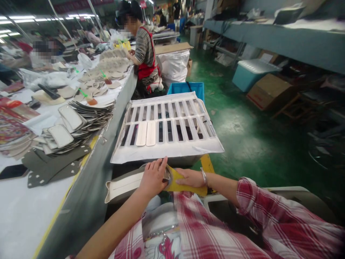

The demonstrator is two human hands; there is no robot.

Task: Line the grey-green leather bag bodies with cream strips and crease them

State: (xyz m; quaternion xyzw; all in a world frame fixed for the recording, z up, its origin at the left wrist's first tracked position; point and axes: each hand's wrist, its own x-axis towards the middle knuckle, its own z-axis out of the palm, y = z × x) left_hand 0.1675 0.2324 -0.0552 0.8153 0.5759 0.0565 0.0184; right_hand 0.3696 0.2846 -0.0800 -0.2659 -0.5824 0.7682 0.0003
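My left hand [153, 176] is wrapped over the middle of a long grey piece with a cream panel [124, 186] on top, marked by a thin line along its length. The panel's far end sticks out to the left, its edge slightly curled. Just to the right, my right hand [191, 177] holds a yellow strip [175, 181], thumb on top and fingers partly hidden beneath. The two pieces meet between my hands; whether they are joined I cannot tell. In front, a white slatted rack [167, 147] carries two cream panels [146, 133] side by side.
On the left, a long table [24, 216] bears stacked grey-and-cream pieces [61, 135], flat dark grey pieces [55, 163] and a dark phone-like slab [13, 172]. A co-worker in a red apron [147, 59] sits further along. Behind the rack stands a blue crate [199, 88].
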